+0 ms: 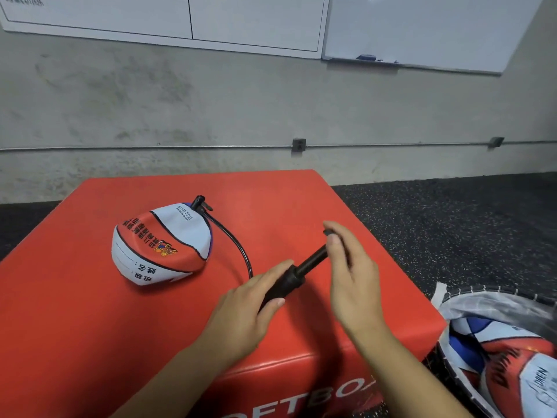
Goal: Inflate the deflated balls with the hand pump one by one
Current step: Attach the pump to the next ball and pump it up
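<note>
Flat ball (161, 244) lying near box (90, 327) left edge, hose (238, 245) plugged in; left hand (250, 309) gripping pump (283, 286) barrel, right hand (351, 267) closing round handle — advise bracing barrel, stroking straight, keeping hose unkinked.

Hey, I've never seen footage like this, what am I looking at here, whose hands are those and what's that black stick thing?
This is one picture from a camera worn on a person's head, looking forward and down, so the two bare hands are the wearer's own. There is no machine. The black stick is a hand pump. The left hand holds its barrel, and the right hand has its fingers around the handle end, with the rod drawn out. A thin black hose runs from the pump to a deflated ball, coloured red, white and blue, lying on a red padded box. At the lower right, a net bag on the floor holds more balls.
</note>
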Tool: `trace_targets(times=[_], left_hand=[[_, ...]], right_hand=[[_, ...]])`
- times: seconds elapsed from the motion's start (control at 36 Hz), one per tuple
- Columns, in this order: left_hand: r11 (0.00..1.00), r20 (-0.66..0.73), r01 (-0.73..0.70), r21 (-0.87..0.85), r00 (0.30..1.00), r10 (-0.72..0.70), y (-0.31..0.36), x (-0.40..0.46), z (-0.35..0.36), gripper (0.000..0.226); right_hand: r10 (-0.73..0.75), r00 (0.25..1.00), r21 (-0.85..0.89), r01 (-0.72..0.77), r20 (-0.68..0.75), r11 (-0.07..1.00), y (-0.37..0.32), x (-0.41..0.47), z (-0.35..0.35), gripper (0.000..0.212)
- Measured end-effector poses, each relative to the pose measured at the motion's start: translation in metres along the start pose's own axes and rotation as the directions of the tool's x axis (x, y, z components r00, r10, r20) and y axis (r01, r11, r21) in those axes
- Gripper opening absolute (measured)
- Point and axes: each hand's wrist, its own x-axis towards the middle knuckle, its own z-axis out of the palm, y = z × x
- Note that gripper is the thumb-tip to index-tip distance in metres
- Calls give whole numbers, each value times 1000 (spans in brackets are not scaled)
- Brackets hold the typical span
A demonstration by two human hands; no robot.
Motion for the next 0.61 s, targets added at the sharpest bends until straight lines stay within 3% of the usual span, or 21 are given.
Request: trace_targets(times=[0.14, 0.31, 0.61], left_hand=[[1000, 9, -2, 12, 1000, 2, 3, 0, 0, 71], [1000, 5, -1, 7, 1000, 1, 2, -1, -1, 72], [999, -24, 25, -34, 999, -26, -2, -1, -2, 66]], right_hand=[[68, 982, 179, -37, -175, 983, 7, 31, -33, 37], [78, 972, 213, -29, -223, 977, 1, 29, -28, 36], [18, 1000, -43, -18, 15, 999, 4, -10, 26, 33]])
